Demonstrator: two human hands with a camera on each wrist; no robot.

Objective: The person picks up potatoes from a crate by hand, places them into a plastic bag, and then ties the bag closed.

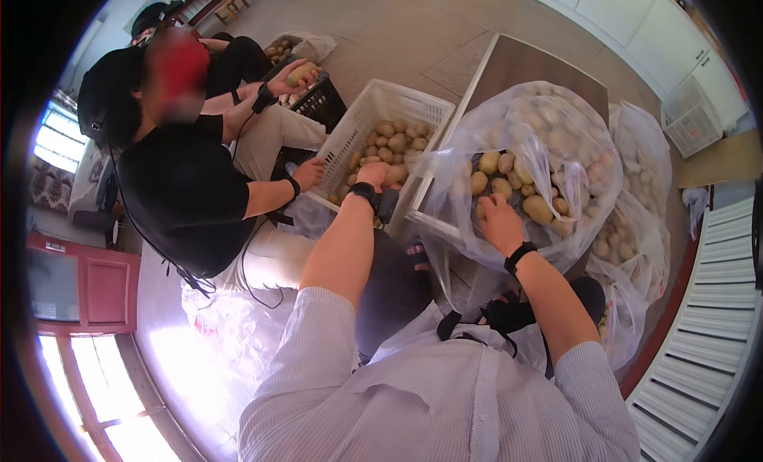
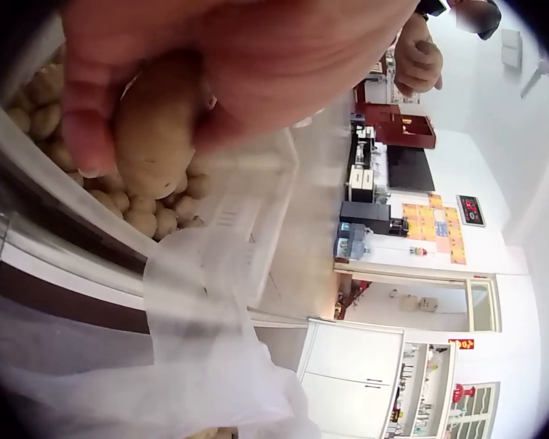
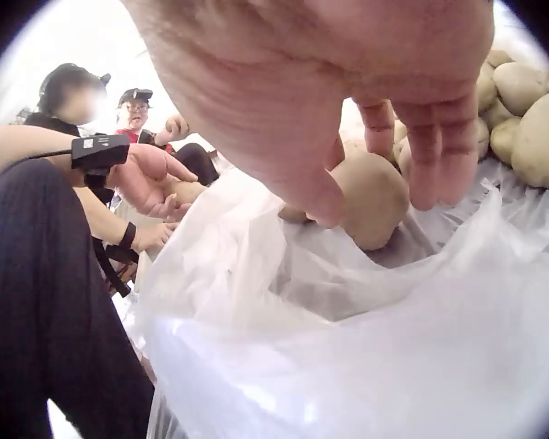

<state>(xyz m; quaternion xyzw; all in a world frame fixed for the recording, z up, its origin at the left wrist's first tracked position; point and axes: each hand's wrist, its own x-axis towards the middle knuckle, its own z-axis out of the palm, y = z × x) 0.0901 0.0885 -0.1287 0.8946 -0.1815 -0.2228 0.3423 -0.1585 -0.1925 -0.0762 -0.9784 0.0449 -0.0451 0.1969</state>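
Note:
My left hand grips a potato between thumb and fingers, above the white plastic crate. Several more potatoes lie inside that crate. On the right, my right hand reaches into the mouth of a clear plastic bag full of potatoes. Its thumb and fingers curl about one potato at the near side of the pile, as the right wrist view shows. Other potatoes lie just beyond its fingertips.
The bag rests on a brown board with a pale frame. More filled bags stand to its right. At left sits another person, one hand holding a potato, the other at the crate's rim. A black crate stands behind.

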